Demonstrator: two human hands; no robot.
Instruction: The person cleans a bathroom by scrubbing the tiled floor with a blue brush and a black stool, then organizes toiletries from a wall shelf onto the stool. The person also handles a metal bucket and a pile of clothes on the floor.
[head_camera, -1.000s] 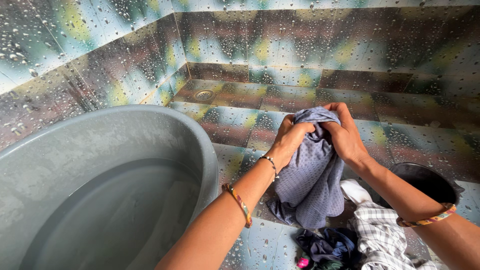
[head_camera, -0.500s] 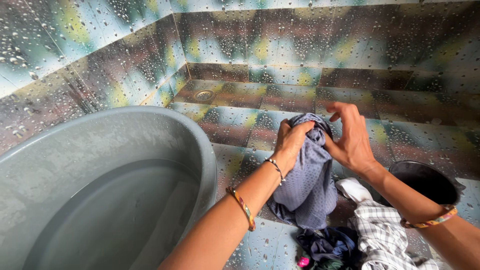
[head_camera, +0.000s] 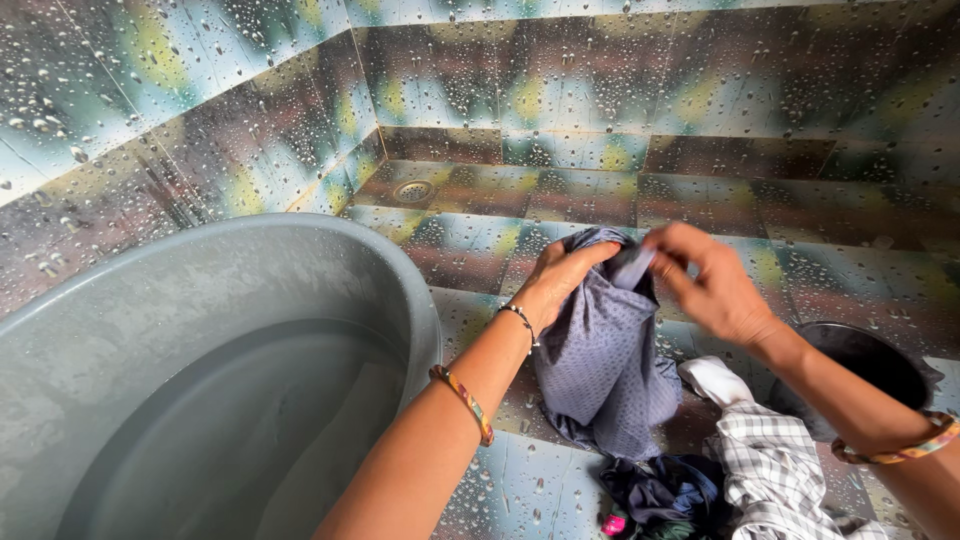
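The blue-grey garment (head_camera: 600, 370) is hanging between both hands above the wet tiled floor (head_camera: 560, 200), right of the grey tub (head_camera: 330, 260). Its lower end is trailing near the clothes pile (head_camera: 740, 480), so it could well drag on the floor or slip if either grip is loosening. The left hand (head_camera: 560, 280) is clenching the bunched top. The right hand (head_camera: 700, 280), blurred, is pinching a fold at the upper edge, fingers partly curled.

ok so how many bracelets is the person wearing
3. A thin beaded bracelet sits at the left wrist, a multicoloured woven bracelet lies further up the left forearm, and a similar woven band circles the right forearm. More could be hidden beyond the frame edge.
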